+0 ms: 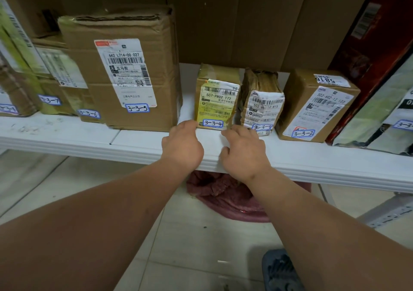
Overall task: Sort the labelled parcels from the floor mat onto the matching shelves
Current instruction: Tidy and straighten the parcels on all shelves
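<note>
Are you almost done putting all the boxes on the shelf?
Quite a few look done: parcels tagged 3-3-5, 3-3-3 and 3-3-2 stand in a row on the white shelf. The left hand and right hand are at the bottom corners of parcel 3-3-4. The floor mat isn't visible, so I can't tell what's left.

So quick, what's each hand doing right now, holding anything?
Left hand: fingers curled at the left edge of the small 3-3-4 box, no clear grip.
Right hand: loosely curled beside the box, holding nothing.
</note>
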Demonstrator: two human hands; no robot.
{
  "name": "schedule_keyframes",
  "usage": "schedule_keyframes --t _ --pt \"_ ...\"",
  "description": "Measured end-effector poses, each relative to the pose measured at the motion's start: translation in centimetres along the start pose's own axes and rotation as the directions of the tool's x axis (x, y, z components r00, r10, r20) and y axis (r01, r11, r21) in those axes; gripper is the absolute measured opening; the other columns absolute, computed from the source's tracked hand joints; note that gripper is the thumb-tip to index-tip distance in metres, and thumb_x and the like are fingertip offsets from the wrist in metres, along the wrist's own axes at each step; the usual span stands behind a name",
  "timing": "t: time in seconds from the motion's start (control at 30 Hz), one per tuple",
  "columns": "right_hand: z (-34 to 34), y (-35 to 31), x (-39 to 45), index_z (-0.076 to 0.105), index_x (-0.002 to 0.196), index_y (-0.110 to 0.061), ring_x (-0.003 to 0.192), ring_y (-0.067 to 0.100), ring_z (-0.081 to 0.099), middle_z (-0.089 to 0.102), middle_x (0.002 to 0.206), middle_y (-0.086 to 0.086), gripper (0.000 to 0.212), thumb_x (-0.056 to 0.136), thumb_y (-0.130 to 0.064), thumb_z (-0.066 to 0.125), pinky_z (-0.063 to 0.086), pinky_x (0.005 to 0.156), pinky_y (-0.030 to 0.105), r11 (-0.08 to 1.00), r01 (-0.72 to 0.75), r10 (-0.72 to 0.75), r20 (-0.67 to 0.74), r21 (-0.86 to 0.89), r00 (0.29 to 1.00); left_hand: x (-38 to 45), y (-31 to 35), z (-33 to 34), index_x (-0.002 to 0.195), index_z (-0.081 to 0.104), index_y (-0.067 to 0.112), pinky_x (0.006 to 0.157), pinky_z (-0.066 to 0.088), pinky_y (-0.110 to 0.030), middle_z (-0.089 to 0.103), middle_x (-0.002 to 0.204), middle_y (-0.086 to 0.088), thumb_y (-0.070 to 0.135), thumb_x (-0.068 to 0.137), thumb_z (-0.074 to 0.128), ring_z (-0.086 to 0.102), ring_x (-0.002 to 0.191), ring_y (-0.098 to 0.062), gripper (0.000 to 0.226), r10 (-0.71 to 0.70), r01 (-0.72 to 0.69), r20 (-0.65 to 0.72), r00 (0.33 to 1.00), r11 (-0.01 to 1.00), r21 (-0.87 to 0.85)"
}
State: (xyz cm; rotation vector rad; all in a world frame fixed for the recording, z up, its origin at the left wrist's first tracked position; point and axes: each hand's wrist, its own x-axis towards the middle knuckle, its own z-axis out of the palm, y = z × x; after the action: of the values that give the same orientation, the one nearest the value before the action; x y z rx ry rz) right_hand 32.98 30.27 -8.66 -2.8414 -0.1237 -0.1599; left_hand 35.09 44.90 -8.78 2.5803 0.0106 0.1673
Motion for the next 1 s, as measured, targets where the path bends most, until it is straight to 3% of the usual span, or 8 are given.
schedule_keyframes --t 0.13,0.27,0.37,0.5,0.77,1.0 --pt "0.4 0.2 -0.6 0.054 0.135 -0.020 0.123 0.030 0.038 0.045 0.133 0.006 0.040 0.096 -0.027 0.048 0.034 0.096 0.040 0.999 0.033 -0.035 -0.073 -0.030 0.997 -0.9 -1.1 0.0 0.138 0.051 0.013 0.105 0.034 -0.039 0.049 0.140 -0.009 0.006 0.095 0.047 0.042 0.130 -0.030 0.044 0.100 -0.101 -0.024 0.995 0.995 -0.011" --pt "0.5 -0.6 -0.9 0.060 0.125 -0.020 0.115 0.030 0.043 0.053 0.123 0.004 0.035 0.092 -0.017 0.049 0.035 0.090 0.039 0.981 0.176 -0.180 -0.046 -0.084 0.983 -2.0 -2.8 -0.8 0.125 0.061 0.007 0.097 0.043 -0.044 0.057 0.123 -0.015 0.011 0.093 0.052 0.050 0.115 -0.036 0.033 0.134 -0.131 -0.098 0.986 0.991 0.038" --pt "1.0 -2.5 -0.7 0.058 0.128 -0.020 0.115 0.030 0.043 0.054 0.125 0.003 0.041 0.089 -0.012 0.048 0.033 0.090 0.039 0.958 0.286 -0.286 -0.002 -0.037 0.958 -2.7 -5.0 -2.2 0.118 0.064 0.007 0.088 0.044 -0.047 0.059 0.113 -0.017 0.017 0.089 0.051 0.052 0.104 -0.041 0.034 0.090 -0.063 -0.169 0.981 0.986 0.155" --pt "2.4 -5.1 -0.4 0.052 0.132 -0.025 0.120 0.026 0.039 0.048 0.132 -0.002 0.040 0.093 -0.019 0.047 0.029 0.095 0.037 0.933 0.357 -0.357 0.021 -0.040 0.934 -2.9 -8.0 -4.9 0.125 0.057 0.013 0.096 0.039 -0.047 0.053 0.129 -0.012 0.026 0.093 0.057 0.045 0.120 -0.038 0.035 -0.099 0.152 -0.213 0.972 0.956 0.250" --pt "3.7 -9.0 0.0 0.042 0.140 -0.030 0.123 0.026 0.035 0.043 0.135 -0.001 0.043 0.099 -0.041 0.037 0.027 0.099 0.043 0.964 0.260 -0.259 0.017 -0.055 0.966 -1.9 -12.6 -7.8 0.140 0.043 0.028 0.110 0.027 -0.048 0.033 0.151 -0.008 0.058 0.088 0.056 0.030 0.139 -0.032 0.061 -0.214 0.247 -0.145 0.966 0.930 0.272" --pt "4.5 -11.4 0.5 0.043 0.138 -0.033 0.118 0.029 0.033 0.042 0.133 -0.002 0.044 0.098 -0.049 0.037 0.025 0.097 0.043 0.993 0.095 -0.095 -0.006 -0.069 0.995 -0.4 -14.6 -8.5 0.141 0.040 0.034 0.103 0.028 -0.047 0.039 0.145 -0.001 0.065 0.090 0.046 0.032 0.133 -0.026 0.060 -0.107 0.129 -0.085 0.991 0.934 0.334"
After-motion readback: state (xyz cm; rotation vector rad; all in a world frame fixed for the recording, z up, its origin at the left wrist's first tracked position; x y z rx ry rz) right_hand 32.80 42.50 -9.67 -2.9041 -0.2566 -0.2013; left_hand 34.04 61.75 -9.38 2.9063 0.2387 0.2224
